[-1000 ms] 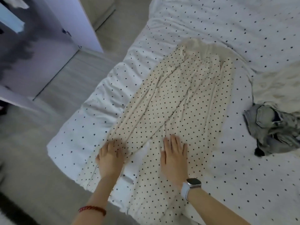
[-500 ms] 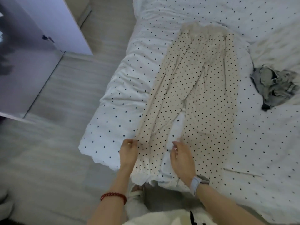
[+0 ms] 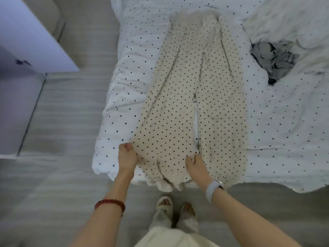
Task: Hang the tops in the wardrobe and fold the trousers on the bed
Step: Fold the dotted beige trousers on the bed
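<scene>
1. The trousers (image 3: 192, 97) lie flat on the bed (image 3: 277, 132), waistband far, hems near the edge.
2. The left hand (image 3: 126, 155) pinches one leg's outer edge; the right hand (image 3: 195, 164) seemingly pinches its inner edge, probably to fold that leg over.

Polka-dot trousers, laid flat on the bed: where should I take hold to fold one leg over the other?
Grip the polka-dot trousers at the left leg's hem corners, coming from the bed's foot edge. The left hand and right hand already pinch there. The legs lie side by side, parted only low down, so the left leg should probably swing over the right.
</scene>
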A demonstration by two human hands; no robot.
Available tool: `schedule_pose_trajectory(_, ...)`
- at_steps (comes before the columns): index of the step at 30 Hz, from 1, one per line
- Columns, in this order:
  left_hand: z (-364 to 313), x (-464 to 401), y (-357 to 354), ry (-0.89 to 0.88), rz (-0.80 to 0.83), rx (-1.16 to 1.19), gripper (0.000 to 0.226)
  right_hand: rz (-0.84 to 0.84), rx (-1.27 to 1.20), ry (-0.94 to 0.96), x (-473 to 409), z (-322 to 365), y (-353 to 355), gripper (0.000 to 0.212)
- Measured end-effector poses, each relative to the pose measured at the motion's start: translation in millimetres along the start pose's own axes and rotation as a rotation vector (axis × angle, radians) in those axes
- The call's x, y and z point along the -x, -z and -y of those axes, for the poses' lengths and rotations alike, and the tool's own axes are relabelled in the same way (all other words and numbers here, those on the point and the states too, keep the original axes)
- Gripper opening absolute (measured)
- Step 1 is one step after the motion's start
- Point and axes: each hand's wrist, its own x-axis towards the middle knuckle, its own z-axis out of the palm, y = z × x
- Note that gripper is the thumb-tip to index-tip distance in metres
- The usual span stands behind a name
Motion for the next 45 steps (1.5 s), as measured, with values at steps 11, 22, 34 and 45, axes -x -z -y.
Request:
schedule_pose_trajectory(11,39,-10,29,-0.015,0.58,-0.258,0.028,-0.001,-0.076,-0.151,37,-50,-35,0.013)
schedule_pose_trajectory(22,62,2,63,-0.097,0.664,-0.344,0.031,-0.327,0.063,-0.338,93,-99,-75,0.036)
schedule_pose_trajectory(34,36,15,46,0.107,0.985,-0.216,0.032,-0.058,-0.431,0.086,93,-22,-142,0.049)
schedule_pose_trajectory(45,-2,4,21,-0.194,0.948,-0.41,0.046,-0.301,-0.362,0.087,88,-25,-129,0.028)
